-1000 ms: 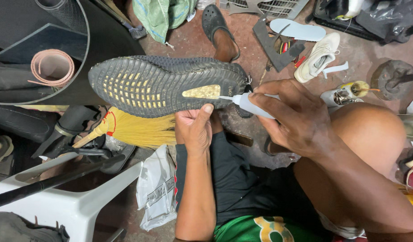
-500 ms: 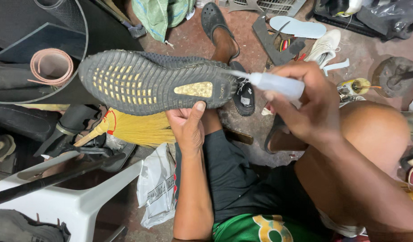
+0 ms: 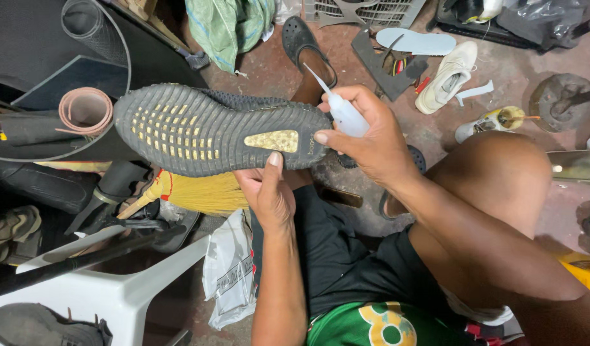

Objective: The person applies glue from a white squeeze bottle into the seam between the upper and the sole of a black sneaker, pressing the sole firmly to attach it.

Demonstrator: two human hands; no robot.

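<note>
Black knit sneaker [image 3: 218,131] held sole-up, left hand [image 3: 267,192] gripping it from beneath at the heel, right hand [image 3: 365,138] clasping a white nozzle bottle [image 3: 340,109] beside the heel, tip pointing up and away

Dark grey ribbed shoe sole [image 3: 212,131], studded with yellow squares and a gold patch. At three o'clock, translucent white squeeze bottle [image 3: 343,112]. At six, yellow straw broom [image 3: 202,193].

The sneaker's [image 3: 212,131] upper is hidden behind its sole. The glue bottle's [image 3: 343,114] body sits inside the right hand's [image 3: 372,141] grip. At four o'clock, the forearm leaves the frame.
</note>
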